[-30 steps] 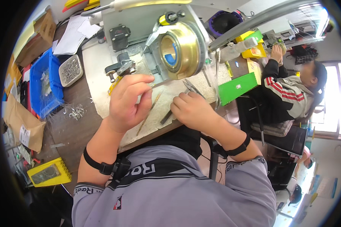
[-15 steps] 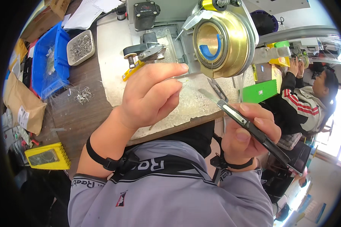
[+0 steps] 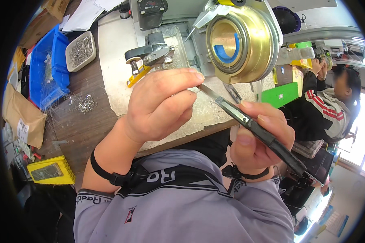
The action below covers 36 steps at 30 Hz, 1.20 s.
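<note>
My right hand (image 3: 263, 135) grips a black utility knife (image 3: 257, 130) with a light metal strip along its body. Its blade is out and slants up to the left, the tip at the fingertips of my left hand (image 3: 164, 101). That left hand is closed in a pinch, thumb and forefinger together. What it pinches is too small and too covered to name. Past the blade, a pair of metal scissors or tweezers (image 3: 232, 93) lies partly hidden beneath the brass-coloured drum (image 3: 257, 44) of a machine.
A white dish (image 3: 81, 52) of small metal pieces stands beside a blue bin (image 3: 48, 77). Loose hooks (image 3: 86, 104) lie on the wooden table (image 3: 75, 129). A roller fixture (image 3: 150, 52) sits beyond my left hand. A co-worker (image 3: 328, 101) sits at the right.
The knife has moved up and left, so its blade now meets the left fingertips; before, there was a gap. The left hand stays pinched in nearly the same place.
</note>
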Each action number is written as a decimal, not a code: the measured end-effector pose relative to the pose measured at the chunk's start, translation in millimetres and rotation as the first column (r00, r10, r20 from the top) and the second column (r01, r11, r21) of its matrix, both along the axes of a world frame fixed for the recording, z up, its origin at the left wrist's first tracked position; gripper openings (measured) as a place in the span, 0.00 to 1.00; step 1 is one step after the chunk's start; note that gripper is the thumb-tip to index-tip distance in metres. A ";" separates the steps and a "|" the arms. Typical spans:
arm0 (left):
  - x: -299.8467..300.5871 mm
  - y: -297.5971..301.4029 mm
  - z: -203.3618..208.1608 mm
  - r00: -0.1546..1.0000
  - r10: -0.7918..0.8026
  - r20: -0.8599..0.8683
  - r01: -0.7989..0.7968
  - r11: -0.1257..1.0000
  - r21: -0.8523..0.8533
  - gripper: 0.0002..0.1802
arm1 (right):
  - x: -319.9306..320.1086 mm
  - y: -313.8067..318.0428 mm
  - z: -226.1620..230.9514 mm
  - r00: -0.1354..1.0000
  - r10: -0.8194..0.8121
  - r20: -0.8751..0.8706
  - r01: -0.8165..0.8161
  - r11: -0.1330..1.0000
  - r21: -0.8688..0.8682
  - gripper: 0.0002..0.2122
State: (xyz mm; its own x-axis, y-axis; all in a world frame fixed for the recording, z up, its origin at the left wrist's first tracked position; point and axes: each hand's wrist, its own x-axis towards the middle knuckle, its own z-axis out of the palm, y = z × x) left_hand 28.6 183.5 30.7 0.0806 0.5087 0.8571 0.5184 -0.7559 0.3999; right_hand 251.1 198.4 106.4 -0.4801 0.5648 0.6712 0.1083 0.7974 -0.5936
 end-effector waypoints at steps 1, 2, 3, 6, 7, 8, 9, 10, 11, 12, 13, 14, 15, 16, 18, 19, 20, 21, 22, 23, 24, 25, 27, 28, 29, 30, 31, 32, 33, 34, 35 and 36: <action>-0.1 -0.5 0.4 1.000 -0.006 0.003 0.006 1.000 -0.008 0.09 | -1.3 -1.1 0.2 1.000 -0.002 -0.005 0.002 1.000 -0.026 0.22; 0.3 -0.3 0.3 1.000 -0.013 0.007 0.013 1.000 -0.015 0.09 | -2.5 -1.4 0.3 1.000 -0.003 -0.004 0.003 1.000 -0.026 0.22; 0.4 -0.1 -0.2 1.000 -0.014 0.008 0.014 1.000 -0.015 0.09 | -4.1 -1.5 0.7 1.000 0.004 0.009 -0.004 1.000 -0.028 0.21; 1.4 1.5 -0.2 1.000 -0.014 0.010 0.014 1.000 -0.006 0.09 | -12.1 1.7 1.1 0.999 0.001 0.054 -0.001 1.000 0.002 0.21; 4.4 3.7 1.4 0.999 0.011 0.042 -0.012 1.000 0.028 0.12 | -14.3 3.1 0.9 0.996 -0.010 0.084 0.007 0.999 0.035 0.20; 5.9 5.0 2.5 0.997 0.033 0.076 -0.038 0.997 0.063 0.15 | -15.3 3.6 0.9 0.996 -0.010 0.084 0.007 0.999 0.036 0.20; 5.7 5.2 2.5 0.997 0.033 0.076 -0.038 0.997 0.064 0.15 | -16.1 3.9 0.9 0.994 -0.021 0.104 0.016 0.999 0.045 0.20; 5.5 5.4 2.3 0.997 0.033 0.076 -0.037 0.997 0.060 0.15 | -16.9 4.3 1.0 0.992 -0.032 0.124 0.025 0.998 0.055 0.19; 5.6 5.1 2.5 0.997 0.032 0.075 -0.037 0.998 0.057 0.15 | -17.9 4.3 1.2 0.992 -0.031 0.123 0.024 0.998 0.055 0.19; 4.3 3.9 2.1 0.997 0.033 0.074 -0.037 0.998 0.057 0.15 | -19.1 4.3 1.4 0.992 -0.040 0.116 0.032 0.997 0.067 0.19; 1.7 1.8 1.1 0.999 0.009 0.039 -0.010 1.000 0.029 0.12 | -19.7 4.3 1.8 0.993 -0.048 0.110 0.039 0.996 0.080 0.19; 0.1 0.6 0.1 1.000 -0.016 0.005 0.016 1.000 -0.001 0.09 | -18.7 3.6 3.3 0.993 -0.046 0.110 0.038 0.996 0.080 0.19; 0.0 0.4 -0.2 1.000 -0.014 0.005 0.014 1.000 0.000 0.09 | -16.5 2.2 5.6 0.990 -0.049 0.132 0.039 0.996 0.078 0.19; -0.2 0.2 -0.5 1.000 -0.021 0.010 0.021 1.000 0.003 0.09 | -15.4 1.5 7.0 0.987 -0.051 0.155 0.039 0.996 0.075 0.18; 0.3 0.4 0.1 0.999 -0.030 0.014 0.030 1.000 0.007 0.09 | -16.1 1.5 5.9 0.988 -0.053 0.143 0.041 0.996 0.081 0.19; 0.6 0.1 0.5 1.000 -0.026 0.015 0.026 1.000 0.004 0.09 | -16.8 1.6 5.0 0.990 -0.054 0.131 0.043 0.995 0.086 0.19; 0.8 -0.3 0.6 1.000 -0.021 0.015 0.021 1.000 0.001 0.09 | -18.0 2.0 3.6 0.990 -0.053 0.130 0.042 0.995 0.086 0.19; 1.0 -0.8 0.6 1.000 -0.020 0.014 0.020 1.000 0.001 0.09 | -19.5 2.5 2.1 0.990 -0.059 0.125 0.047 0.994 0.096 0.19; 1.3 -1.5 0.6 1.000 -0.021 0.012 0.021 1.000 -0.003 0.09 | -19.9 2.5 0.9 0.991 -0.065 0.120 0.052 0.993 0.105 0.19; 0.8 -1.1 1.0 1.000 -0.022 0.011 0.022 1.000 -0.004 0.10 | -18.2 2.2 1.4 0.991 -0.064 0.120 0.051 0.993 0.107 0.19; 0.6 -0.7 0.9 1.000 -0.021 0.011 0.021 1.000 -0.003 0.10 | -14.7 1.3 2.5 0.991 -0.054 0.122 0.041 0.994 0.105 0.19; 0.8 -0.4 0.3 1.000 -0.024 0.015 0.024 1.000 0.002 0.10 | -12.8 0.9 2.8 0.991 -0.044 0.123 0.031 0.994 0.102 0.18; 2.0 0.5 0.1 0.999 -0.030 0.019 0.030 1.000 0.007 0.10 | -16.6 2.3 -0.1 0.993 -0.050 0.111 0.038 0.994 0.104 0.18; 2.3 0.7 0.0 0.999 -0.027 0.018 0.027 1.000 0.006 0.10 | -17.8 2.7 -1.0 0.993 -0.055 0.100 0.045 0.993 0.105 0.18; 1.8 0.6 0.0 1.000 -0.022 0.017 0.022 1.000 0.008 0.10 | -17.8 2.7 -0.8 0.993 -0.055 0.100 0.044 0.993 0.108 0.18; 1.1 0.4 0.4 1.000 -0.022 0.017 0.021 1.000 0.011 0.10 | -17.7 2.6 -0.5 0.993 -0.052 0.104 0.041 0.993 0.110 0.18; 0.4 0.0 1.1 1.000 -0.027 0.015 0.026 1.000 0.012 0.10 | -17.4 2.4 0.0 0.993 -0.050 0.109 0.038 0.993 0.112 0.18; -0.1 0.4 1.6 0.999 -0.031 0.013 0.031 0.999 0.008 0.09 | -16.6 2.2 0.8 0.993 -0.049 0.108 0.037 0.993 0.112 0.18; 0.9 1.7 2.2 0.999 -0.030 0.013 0.030 1.000 0.009 0.09 | -15.4 1.4 1.9 0.992 -0.051 0.115 0.039 0.993 0.108 0.18; 3.0 3.7 3.0 0.999 -0.011 0.051 0.009 0.999 0.034 0.12 | -15.0 1.4 2.7 0.991 -0.053 0.122 0.041 0.994 0.105 0.19; 5.0 5.0 3.5 0.996 0.004 0.090 -0.009 0.998 0.058 0.15 | -15.7 2.1 1.6 0.991 -0.056 0.122 0.043 0.993 0.106 0.19; 4.1 4.2 3.3 0.996 0.002 0.089 -0.007 0.998 0.060 0.15 | -17.5 3.4 -0.7 0.992 -0.048 0.113 0.037 0.995 0.093 0.19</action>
